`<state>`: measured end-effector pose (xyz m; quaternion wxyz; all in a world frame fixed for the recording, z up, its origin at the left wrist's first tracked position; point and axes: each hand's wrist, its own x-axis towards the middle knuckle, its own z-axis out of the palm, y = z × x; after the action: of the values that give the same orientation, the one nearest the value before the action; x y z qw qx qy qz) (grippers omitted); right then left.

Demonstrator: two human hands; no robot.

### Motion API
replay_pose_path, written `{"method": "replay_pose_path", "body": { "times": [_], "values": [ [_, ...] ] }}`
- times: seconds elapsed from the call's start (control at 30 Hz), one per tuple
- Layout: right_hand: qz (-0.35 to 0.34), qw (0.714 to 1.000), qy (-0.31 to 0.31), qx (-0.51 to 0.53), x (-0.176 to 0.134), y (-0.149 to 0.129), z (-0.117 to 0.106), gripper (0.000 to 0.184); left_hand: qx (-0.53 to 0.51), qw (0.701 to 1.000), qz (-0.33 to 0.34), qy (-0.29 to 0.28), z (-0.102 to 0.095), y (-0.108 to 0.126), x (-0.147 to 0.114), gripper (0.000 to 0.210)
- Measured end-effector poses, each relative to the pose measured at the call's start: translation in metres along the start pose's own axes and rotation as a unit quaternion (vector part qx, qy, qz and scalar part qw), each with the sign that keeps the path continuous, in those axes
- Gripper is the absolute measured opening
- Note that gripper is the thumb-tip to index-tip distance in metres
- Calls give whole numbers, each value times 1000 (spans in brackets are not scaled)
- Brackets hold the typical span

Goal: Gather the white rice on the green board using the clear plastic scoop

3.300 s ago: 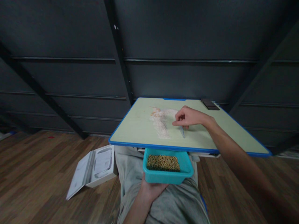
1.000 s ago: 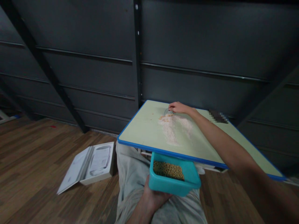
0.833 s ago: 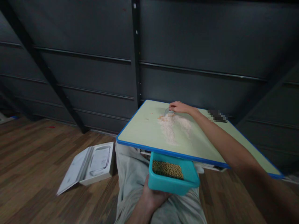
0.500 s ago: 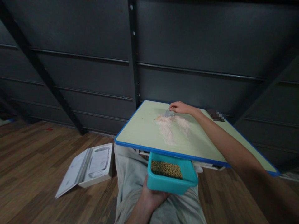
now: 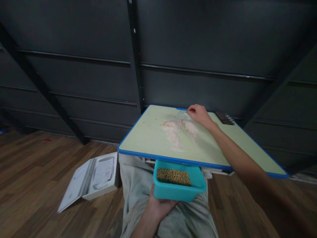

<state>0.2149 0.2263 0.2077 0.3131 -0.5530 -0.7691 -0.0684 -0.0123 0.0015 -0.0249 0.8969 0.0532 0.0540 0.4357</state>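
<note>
My left hand [image 5: 160,205] is closed around the near left side and underside of a turquoise plastic tub [image 5: 173,192], held over my lap just below the table edge. Small round yellow-green dried beans [image 5: 174,177] lie in the tub, toward its left. Over the far part of the table, my right hand [image 5: 198,113] pinches a clear curved plastic piece [image 5: 182,114]; its exact kind is hard to make out. Just on the near side of that piece, a spread of pale pinkish powder [image 5: 174,135] lies with yellow-orange grains [image 5: 169,124] along its far edge.
The pale green table [image 5: 141,138] has a blue rim. A dark flat object [image 5: 225,118], partly blurred out, rests at its far right. On the wooden floor to the left sits an open white box [image 5: 100,178] with papers. A dark panelled wall [image 5: 99,76] rises behind the table.
My right hand has moved back and slightly right with the clear plastic piece, away from the powder. The left hand still holds the tub. The view has shifted slightly.
</note>
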Motion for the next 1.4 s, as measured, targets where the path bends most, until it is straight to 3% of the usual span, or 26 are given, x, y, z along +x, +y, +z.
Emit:
{"method": "replay_pose_path", "body": {
  "times": [0.17, 0.8, 1.07, 1.4],
  "values": [
    [31, 999, -32, 19, -11, -7, -1, 21, 1, 1000, 1, -8, -5, 4, -3, 38],
    [46, 996, -68, -42, -19, -12, -3, 23, 19, 996, 0, 83, -2, 7, -6, 41],
    [51, 995, -79, -36, -17, -8, 0, 20, 19, 999, -3, 51, 1, 7, -8, 43],
    [57, 992, -108, -18, -19, -9, -11, 15, 40, 996, -5, 75, 22, 6, -11, 44]
  ]
}}
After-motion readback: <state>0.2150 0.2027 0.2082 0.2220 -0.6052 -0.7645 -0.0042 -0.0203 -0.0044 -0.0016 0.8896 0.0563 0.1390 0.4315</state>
